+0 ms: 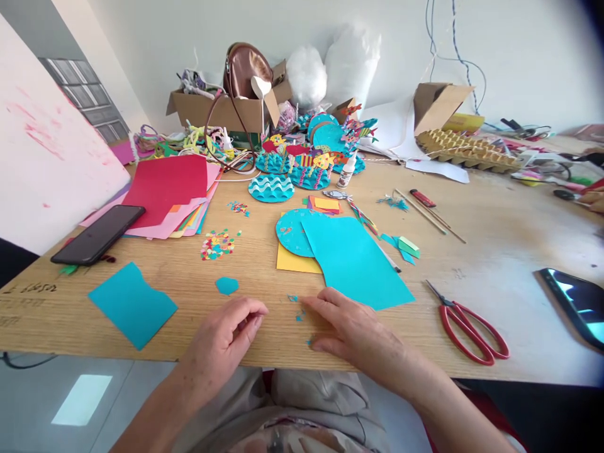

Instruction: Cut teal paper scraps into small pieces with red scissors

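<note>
My left hand (pixel 231 330) rests at the table's front edge with its fingers curled in and thumb drawn close; whether anything sits inside is hidden. Just beyond it lies a small blue paper hexagon (pixel 227 285). My right hand (pixel 346 321) lies low on the table, fingers stretched out and apart. Its fingertips are beside tiny blue paper scraps (pixel 293 298). A large blue paper sheet (pixel 358 258) is behind the right hand, partly over a blue disc (pixel 292 233) and yellow paper (pixel 297 260). To the left is a cut blue paper piece (pixel 132 304).
Red-handled scissors (pixel 472 330) lie at right, near a phone (pixel 573 305). Another phone (pixel 99 234) rests against coloured paper sheets (pixel 165 189). Confetti dots (pixel 218 244) are scattered at centre left. Behind stand blue fish crafts (pixel 309 173), a glue bottle (pixel 348 170) and a cardboard box (pixel 202 112).
</note>
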`<action>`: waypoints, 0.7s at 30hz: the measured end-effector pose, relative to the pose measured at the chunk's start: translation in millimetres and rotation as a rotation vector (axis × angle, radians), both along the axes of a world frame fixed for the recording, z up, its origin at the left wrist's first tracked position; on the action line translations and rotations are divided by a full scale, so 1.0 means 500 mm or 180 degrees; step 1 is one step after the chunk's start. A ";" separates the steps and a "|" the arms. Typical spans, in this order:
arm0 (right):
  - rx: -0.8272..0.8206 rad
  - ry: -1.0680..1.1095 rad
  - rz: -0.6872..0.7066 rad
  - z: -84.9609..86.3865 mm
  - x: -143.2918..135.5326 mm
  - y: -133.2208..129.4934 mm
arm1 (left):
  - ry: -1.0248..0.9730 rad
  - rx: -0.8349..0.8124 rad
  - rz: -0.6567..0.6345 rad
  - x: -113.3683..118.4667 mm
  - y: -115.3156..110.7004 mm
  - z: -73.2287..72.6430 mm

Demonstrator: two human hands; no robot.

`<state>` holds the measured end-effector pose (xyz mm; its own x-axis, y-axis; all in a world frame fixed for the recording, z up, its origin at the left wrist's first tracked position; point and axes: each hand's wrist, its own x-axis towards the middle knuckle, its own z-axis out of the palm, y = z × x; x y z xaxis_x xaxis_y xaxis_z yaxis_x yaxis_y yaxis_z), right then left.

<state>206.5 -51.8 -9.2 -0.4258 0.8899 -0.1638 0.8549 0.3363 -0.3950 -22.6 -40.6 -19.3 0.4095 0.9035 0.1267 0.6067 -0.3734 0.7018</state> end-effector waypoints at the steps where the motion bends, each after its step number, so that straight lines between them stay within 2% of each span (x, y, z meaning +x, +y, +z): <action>1: -0.0006 -0.0031 -0.0017 -0.002 -0.004 0.005 | -0.0015 0.0019 -0.0018 0.002 0.000 0.001; 10: 0.0079 -0.0030 -0.0161 -0.002 -0.045 0.060 | -0.0185 0.0156 -0.0055 0.010 -0.003 -0.006; 21: 0.0038 -0.0217 -0.0262 0.004 -0.070 0.072 | -0.0190 0.0187 -0.0070 0.000 -0.006 -0.008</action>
<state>171.8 -15.6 -7.1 -0.3393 0.9235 -0.1790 0.9046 0.2681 -0.3314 -22.5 -43.4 -23.1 0.4193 0.8846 0.2040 0.5557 -0.4278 0.7129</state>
